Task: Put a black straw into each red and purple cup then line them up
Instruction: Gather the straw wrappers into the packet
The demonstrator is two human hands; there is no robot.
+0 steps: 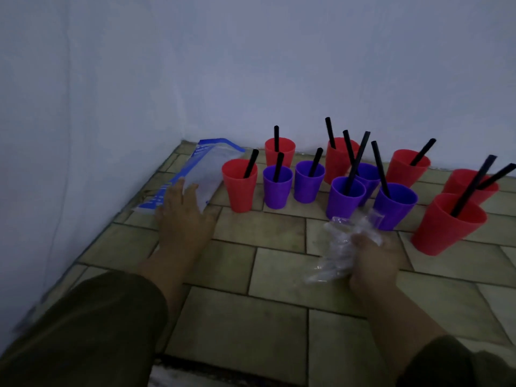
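Note:
Several red cups and purple cups stand in a loose cluster near the wall, each with a black straw in it. The leftmost red cup point(240, 188) has a purple cup point(277, 188) beside it; the nearest red cup point(446, 227) is at the right. My left hand point(184, 216) lies flat with straight fingers on the near end of a blue and clear straw packet point(203, 166). My right hand point(371, 261) grips a crumpled clear plastic wrapper point(340, 247) just in front of a purple cup point(395, 205).
The floor point(251, 325) has a brick-pattern covering. A pale wall point(195, 65) runs along the left and behind the cups. My dark sleeves fill the lower corners.

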